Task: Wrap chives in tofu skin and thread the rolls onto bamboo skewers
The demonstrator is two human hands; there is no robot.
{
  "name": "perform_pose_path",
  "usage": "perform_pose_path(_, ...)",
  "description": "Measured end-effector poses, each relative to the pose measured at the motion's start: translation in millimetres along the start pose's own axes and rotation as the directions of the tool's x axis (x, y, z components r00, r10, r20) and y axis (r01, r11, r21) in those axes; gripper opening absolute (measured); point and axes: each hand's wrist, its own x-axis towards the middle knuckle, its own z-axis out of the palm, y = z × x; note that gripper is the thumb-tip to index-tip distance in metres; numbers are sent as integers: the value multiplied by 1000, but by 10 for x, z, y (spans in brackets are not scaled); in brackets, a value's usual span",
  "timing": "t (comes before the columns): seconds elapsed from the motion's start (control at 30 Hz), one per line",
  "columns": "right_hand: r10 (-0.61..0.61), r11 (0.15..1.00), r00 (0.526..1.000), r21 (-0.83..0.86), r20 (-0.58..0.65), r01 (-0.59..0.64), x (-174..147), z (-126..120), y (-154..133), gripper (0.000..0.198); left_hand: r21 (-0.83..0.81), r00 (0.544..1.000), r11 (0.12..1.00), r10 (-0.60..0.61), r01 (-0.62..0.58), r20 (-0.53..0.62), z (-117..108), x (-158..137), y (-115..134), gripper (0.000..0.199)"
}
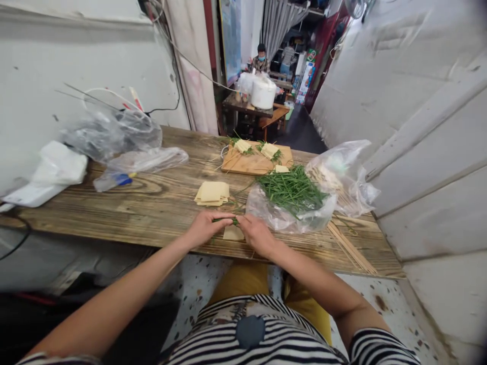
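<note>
My left hand (208,227) and my right hand (255,231) meet near the table's front edge, both closed on a small bundle of green chives (227,220). Beneath them a single pale yellow tofu sheet (233,233) lies flat on the wood. Just beyond my left hand sits a stack of such tofu sheets (213,193). To the right of my right hand, a large heap of cut chives (292,190) rests on a clear plastic bag (262,208). Rolled tofu sheets with chives inside (270,150) lie on a wooden cutting board (243,165) farther back.
Bamboo skewers (352,248) lie at the right, below a plastic bag of pale food (342,177). Crumpled plastic bags (114,134) and a white device (36,192) occupy the left side. Beyond the table, a person (261,62) sits behind a white container (263,94).
</note>
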Motion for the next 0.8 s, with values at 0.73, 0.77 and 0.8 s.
perform_pose_path(0.73, 7, 987, 986, -159, 164, 20, -118, 132, 62, 20, 449, 857, 749, 508, -488, 83, 158, -22, -391, 27)
perform_pose_path(0.77, 3, 987, 985, -160, 171, 25, -117, 133, 59, 20, 455, 845, 736, 530, -502, 75, 158, -24, -405, 27)
perform_pose_path(0.8, -4, 987, 984, -155, 178, 32, -114, 132, 54, 20, 459, 833, 724, 549, -514, 68, 161, -26, -416, 27)
